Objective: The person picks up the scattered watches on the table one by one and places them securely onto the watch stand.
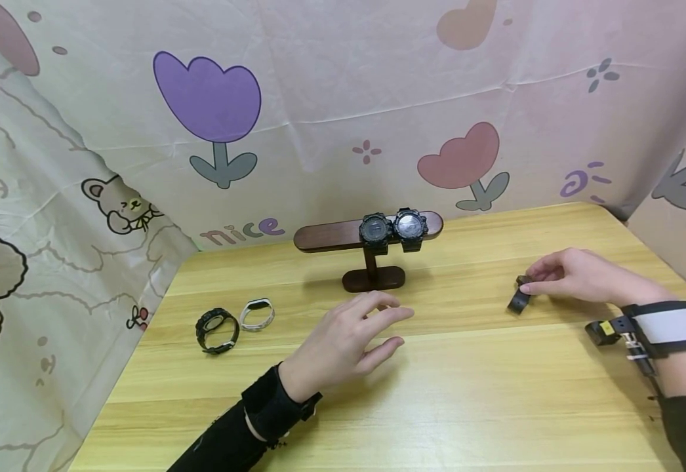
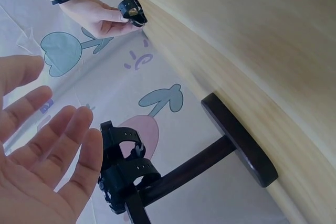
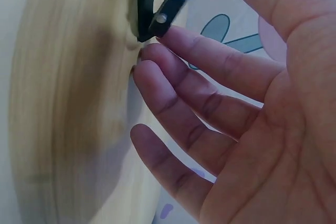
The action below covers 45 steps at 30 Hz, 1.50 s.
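— Watch (image 1: pixel 520 295), black, pinched at the right hand (image 1: pixel 573 275), out on the right side of the wooden surface (image 1: pixel 467 393), lower end touching the wood. Seen too from the left wrist view, clasped at the fingertips.

— How tight the hold?

— Thumb and fingers (image 3: pixel 199 61) closed on the strap; remaining fingers only loosely bent, brushing the surface.

— And the left hand (image 1: pixel 343 341)?

— Spread and relaxed, fingers (image 2: pixel 79 161) straight, holding nothing, hovering low over the middle of the surface, just in front of the stand (image 1: pixel 372 262).

— Count of watches altogether?

— Five. Two dark ones (image 1: pixel 393 229) mounted side by side on the stand's crossbar. Two more lying to the left, just beside each other: one black watch (image 1: pixel 218 330) and one white band (image 1: pixel 257 314). Plus the one pinched at the right.

— Stands?

— One, dark wood, oval foot, at the back centre near the tulip-printed cloth (image 1: pixel 213 98).

— Hands?

— Two, well apart, each with a strapped wrist device.
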### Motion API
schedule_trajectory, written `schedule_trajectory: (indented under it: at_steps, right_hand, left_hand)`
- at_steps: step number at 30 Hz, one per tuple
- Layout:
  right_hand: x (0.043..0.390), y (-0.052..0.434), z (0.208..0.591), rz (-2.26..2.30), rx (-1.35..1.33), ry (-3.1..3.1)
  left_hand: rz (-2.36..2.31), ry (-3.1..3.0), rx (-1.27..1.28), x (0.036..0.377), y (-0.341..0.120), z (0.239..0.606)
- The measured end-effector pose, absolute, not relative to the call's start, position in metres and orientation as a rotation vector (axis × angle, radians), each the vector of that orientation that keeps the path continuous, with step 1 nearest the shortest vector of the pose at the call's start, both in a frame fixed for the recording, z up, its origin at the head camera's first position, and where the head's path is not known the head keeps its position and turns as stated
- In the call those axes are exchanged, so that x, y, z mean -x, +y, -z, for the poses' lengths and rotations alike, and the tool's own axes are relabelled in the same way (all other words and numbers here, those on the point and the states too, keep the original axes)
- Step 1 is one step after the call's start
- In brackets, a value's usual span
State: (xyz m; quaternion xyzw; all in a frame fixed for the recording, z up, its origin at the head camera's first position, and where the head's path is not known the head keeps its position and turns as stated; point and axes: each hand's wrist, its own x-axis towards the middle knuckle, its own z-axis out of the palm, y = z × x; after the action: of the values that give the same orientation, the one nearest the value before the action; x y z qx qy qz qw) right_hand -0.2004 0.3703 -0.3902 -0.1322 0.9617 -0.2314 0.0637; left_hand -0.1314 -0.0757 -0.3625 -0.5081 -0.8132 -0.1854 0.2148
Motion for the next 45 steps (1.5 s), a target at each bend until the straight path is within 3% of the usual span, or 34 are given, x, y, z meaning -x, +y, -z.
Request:
schedule_trajectory:
  at_steps: [45]
  right_hand:
    - [0.199,0.366,0.386,0.707,0.41,2.919]
  left_hand:
    - [0.505,-2.299,1.405,0.134,-0.079,0.36]
